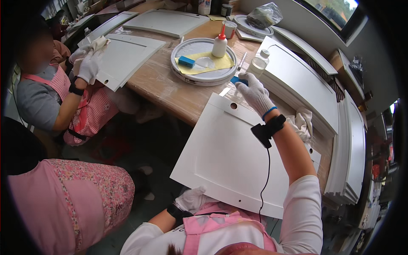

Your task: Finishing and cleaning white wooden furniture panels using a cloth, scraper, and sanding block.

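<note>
upper centre, your right hand (253,91) pinches a blue block (239,80) near the bottle (259,63); lower centre, left hand (191,199) at panel (231,146), grip unclear.

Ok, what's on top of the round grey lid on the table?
On the round grey lid: a yellow sheet bearing a blue block, a clear glossy patch and a red-capped white bottle. Whatever lies beneath the sheet is covered.

wht panel (229,148), blu block (235,79), pnk chkd apron (98,120)
</note>
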Available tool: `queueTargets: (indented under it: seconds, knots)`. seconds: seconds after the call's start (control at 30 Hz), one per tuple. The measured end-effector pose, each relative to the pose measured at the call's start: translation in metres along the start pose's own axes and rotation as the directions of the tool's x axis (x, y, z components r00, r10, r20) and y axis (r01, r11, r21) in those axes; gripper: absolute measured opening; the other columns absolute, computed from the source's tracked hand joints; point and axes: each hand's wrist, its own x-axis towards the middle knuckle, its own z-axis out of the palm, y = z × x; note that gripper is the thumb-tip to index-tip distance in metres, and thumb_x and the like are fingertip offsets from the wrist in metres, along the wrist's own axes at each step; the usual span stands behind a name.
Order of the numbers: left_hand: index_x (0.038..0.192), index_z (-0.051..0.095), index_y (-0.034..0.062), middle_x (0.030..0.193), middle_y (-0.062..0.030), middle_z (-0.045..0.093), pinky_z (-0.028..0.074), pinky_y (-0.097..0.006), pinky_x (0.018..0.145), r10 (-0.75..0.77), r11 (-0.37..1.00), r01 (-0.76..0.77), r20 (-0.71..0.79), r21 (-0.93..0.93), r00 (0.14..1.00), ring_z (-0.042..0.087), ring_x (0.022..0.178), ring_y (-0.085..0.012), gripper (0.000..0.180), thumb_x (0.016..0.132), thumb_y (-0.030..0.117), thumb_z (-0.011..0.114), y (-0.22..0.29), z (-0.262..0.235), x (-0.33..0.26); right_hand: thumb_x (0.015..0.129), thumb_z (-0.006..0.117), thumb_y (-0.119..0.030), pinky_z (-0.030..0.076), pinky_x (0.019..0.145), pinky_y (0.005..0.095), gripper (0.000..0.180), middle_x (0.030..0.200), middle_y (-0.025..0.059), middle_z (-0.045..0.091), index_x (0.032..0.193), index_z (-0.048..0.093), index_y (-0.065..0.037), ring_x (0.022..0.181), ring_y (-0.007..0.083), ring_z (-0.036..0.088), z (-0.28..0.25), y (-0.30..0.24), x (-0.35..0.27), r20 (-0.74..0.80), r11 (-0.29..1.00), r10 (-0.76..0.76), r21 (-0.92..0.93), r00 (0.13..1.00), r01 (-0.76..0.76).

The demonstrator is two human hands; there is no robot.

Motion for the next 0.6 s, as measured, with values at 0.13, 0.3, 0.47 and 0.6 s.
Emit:
queueTargets:
  seconds: [0.13,0.3,0.47,0.6]
  knots:
    - [0.150,0.018,-0.0044,0.150,-0.0259,0.033,0.028,-0.053,0.118,-0.115,0.993,0.115,-0.025,0.007,0.993,0.037,0.139,-0.0384,0.071,0.098,0.024,0.057,0.057,-0.004,-0.030,0.087,0.064,-0.023,0.046,0.097,0.0443,0.040,0.130,0.0193,0.053,0.123,0.056,-0.008,0.116,0.0379,0.056,0.057,-0.025,0.074,-0.210,0.968,-0.252,-0.058,0.945,0.245]
    - [0.148,0.023,-0.0047,0.149,-0.0246,0.037,0.027,-0.049,0.119,-0.173,0.971,0.174,0.020,-0.162,0.985,0.038,0.139,-0.0368,0.068,0.096,0.021,0.059,0.044,0.013,-0.021,0.088,0.060,-0.015,0.047,0.098,0.0459,0.038,0.136,0.0194,0.049,0.125,0.055,-0.007,0.120,0.0406,0.053,0.088,-0.002,0.113,-0.165,0.888,-0.433,-0.249,0.886,0.387]
    - [0.148,0.025,-0.0054,0.149,-0.0239,0.037,0.028,-0.049,0.119,-0.322,0.931,0.309,-0.039,-0.195,0.946,0.039,0.138,-0.0358,0.064,0.097,0.019,0.055,0.056,-0.002,-0.016,0.091,0.058,-0.032,0.031,0.114,0.0463,0.053,0.150,0.0224,0.037,0.138,0.049,-0.009,0.138,0.0411,0.035,0.083,-0.015,0.106,0.004,0.805,-0.330,-0.521,0.944,0.284]
    - [0.147,0.025,-0.0070,0.149,-0.0248,0.037,0.028,-0.049,0.119,-0.339,0.937,0.334,-0.031,-0.106,0.940,0.039,0.138,-0.0359,0.064,0.096,0.020,0.053,0.061,-0.016,-0.008,0.089,0.063,-0.034,0.034,0.113,0.0459,0.051,0.143,0.0242,0.045,0.133,0.054,-0.008,0.135,0.0413,0.039,0.051,-0.014,0.061,-0.080,0.858,-0.364,-0.417,0.928,0.301]
